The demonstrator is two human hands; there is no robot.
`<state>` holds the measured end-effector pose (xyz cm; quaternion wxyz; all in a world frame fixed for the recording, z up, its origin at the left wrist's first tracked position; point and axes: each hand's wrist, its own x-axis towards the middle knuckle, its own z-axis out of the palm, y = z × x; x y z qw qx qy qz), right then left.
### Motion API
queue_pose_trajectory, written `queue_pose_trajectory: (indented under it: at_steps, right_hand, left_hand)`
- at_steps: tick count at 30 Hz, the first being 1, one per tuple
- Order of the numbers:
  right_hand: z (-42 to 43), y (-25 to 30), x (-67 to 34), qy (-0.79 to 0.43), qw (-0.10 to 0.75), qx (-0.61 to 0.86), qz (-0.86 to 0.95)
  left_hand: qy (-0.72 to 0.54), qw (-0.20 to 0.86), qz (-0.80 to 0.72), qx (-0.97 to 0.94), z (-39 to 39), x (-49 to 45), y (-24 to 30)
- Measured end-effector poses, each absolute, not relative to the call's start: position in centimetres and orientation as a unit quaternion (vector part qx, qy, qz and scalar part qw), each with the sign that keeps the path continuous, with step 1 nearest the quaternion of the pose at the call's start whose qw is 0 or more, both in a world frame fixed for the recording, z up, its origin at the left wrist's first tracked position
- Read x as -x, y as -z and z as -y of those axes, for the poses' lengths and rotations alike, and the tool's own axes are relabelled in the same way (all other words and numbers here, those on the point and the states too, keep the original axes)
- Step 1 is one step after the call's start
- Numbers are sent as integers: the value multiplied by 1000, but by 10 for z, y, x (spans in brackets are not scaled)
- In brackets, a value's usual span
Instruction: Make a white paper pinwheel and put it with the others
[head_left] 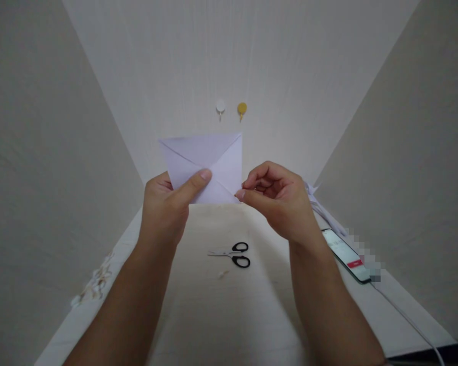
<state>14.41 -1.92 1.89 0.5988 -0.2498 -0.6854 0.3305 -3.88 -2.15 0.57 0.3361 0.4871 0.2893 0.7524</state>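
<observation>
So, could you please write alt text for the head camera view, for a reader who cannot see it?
Two bare hands hold a creased white paper above a pale table, the left hand gripping its lower left, the right hand pinching its lower right corner. Black scissors and a phone lie on the table.

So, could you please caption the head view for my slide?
Left hand and right hand hold folded white paper above scissors.

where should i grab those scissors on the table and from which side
Probably by the black handle loops of the scissors, coming down from above at their right end. They lie flat on the table, blades pointing left, so the loops are the safe part. The left hand and right hand both hold the folded paper.
</observation>
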Motion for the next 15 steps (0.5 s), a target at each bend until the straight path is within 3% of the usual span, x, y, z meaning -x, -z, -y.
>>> queue_pose_trajectory:
  at_steps: [7,15]
  right_hand:
    - [12,-18,-151,-317,573,268,706]
    - [8,-22,-158,-268,629,267,679]
  left_hand:
    - [-711,360,-329,-506,16,47,-2]
    - [-612,398,-363,-579,18,51,-2]
